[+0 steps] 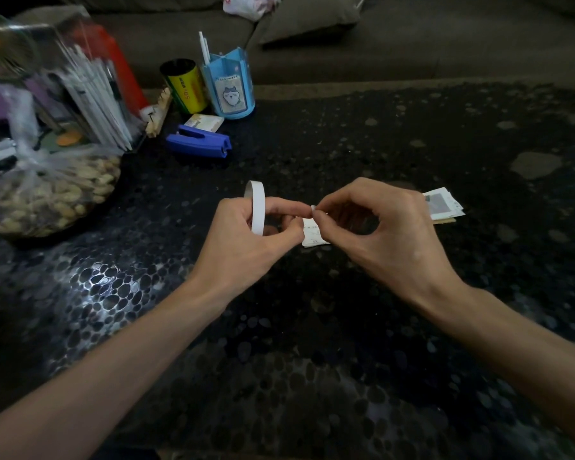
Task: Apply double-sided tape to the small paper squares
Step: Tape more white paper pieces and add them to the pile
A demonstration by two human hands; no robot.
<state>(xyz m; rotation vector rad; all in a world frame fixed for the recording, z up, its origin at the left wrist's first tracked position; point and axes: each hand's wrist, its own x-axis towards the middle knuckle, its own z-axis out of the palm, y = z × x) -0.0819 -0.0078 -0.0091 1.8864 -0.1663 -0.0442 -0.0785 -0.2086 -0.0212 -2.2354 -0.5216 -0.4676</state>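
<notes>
My left hand [249, 237] holds a white roll of double-sided tape [257, 207] upright above the dark table, with the ring around its fingers. My right hand [385, 234] pinches the free end of the tape [313, 210] between thumb and forefinger, right beside the left fingertips. A small paper square [314, 234] lies just below the pinch, partly hidden by both hands; whether it rests on the table or is held I cannot tell. More small paper pieces [442, 205] are stacked behind my right hand.
A blue stapler [198, 141] and a small box [204, 122] lie at the back. Behind them stand a blue pen holder [229, 84] and a yellow can [185, 86]. A bag of peanuts [50, 194] and a clear organiser [80, 84] fill the left.
</notes>
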